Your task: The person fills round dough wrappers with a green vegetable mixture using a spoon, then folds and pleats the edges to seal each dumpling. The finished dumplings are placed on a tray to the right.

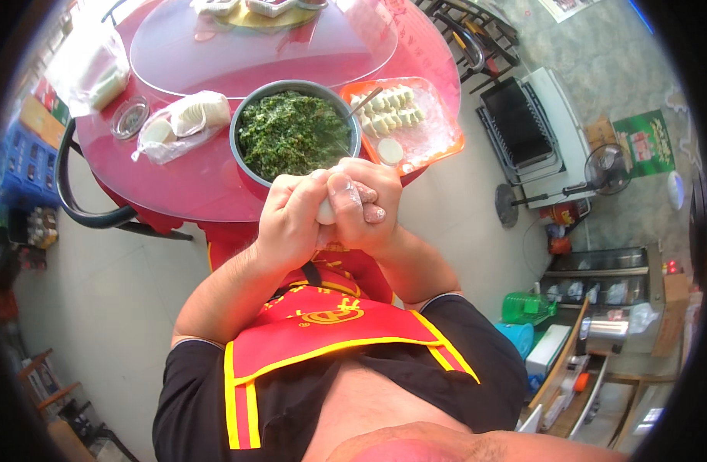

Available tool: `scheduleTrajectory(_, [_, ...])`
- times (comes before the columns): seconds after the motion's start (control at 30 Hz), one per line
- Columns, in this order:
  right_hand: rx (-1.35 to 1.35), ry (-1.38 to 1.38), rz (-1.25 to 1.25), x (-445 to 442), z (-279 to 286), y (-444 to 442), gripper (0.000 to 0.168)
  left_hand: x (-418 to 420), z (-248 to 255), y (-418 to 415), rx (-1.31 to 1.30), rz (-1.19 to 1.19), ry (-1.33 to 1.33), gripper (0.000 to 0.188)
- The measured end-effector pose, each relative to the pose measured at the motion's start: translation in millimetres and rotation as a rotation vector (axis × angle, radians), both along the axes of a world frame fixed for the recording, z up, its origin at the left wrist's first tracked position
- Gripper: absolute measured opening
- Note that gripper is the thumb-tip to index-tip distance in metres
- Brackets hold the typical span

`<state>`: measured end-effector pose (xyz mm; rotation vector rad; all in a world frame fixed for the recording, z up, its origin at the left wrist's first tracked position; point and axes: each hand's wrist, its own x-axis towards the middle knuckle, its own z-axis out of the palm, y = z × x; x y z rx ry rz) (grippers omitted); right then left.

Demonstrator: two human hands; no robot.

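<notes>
My left hand (pixel 289 215) and my right hand (pixel 372 199) are pressed together around a dumpling (pixel 326 213); only a small pale bulge of dough shows between them. White flour coats the fingers of my right hand. Just beyond my hands stands a grey bowl (pixel 235 151) full of chopped green filling (pixel 290 130). A metal utensil handle (pixel 367 101) sticks out over its right rim. To the right, an orange tray (pixel 449 151) dusted with flour holds rows of folded dumplings (pixel 388 110) and one round flat wrapper (pixel 390 151).
Left of the bowl, a plastic bag (pixel 157 151) holds stacked round wrappers (pixel 200 114), beside a clear round lid (pixel 130 117). Everything rests on a red-covered round table (pixel 174 193) with a glass turntable (pixel 261 55). A black chair (pixel 96 218) touches the left side; a fan (pixel 607 168) stands right.
</notes>
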<state>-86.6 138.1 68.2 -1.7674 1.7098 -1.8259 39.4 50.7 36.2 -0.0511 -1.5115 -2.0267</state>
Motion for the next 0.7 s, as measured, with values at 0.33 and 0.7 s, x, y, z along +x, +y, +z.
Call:
scheduleTrajectory(0.33, [-0.091,0.043,-0.004,0.6,-29.3,-15.4,0.020,5.7,11.7,4.3,0.129,0.111,-0.094,0.047])
scheduleTrajectory(0.7, [0.291,-0.475,0.064,-10.4,-49.9,-29.9,0.039,-8.0,-26.5,-39.4,0.743,0.096,-0.037,0.052])
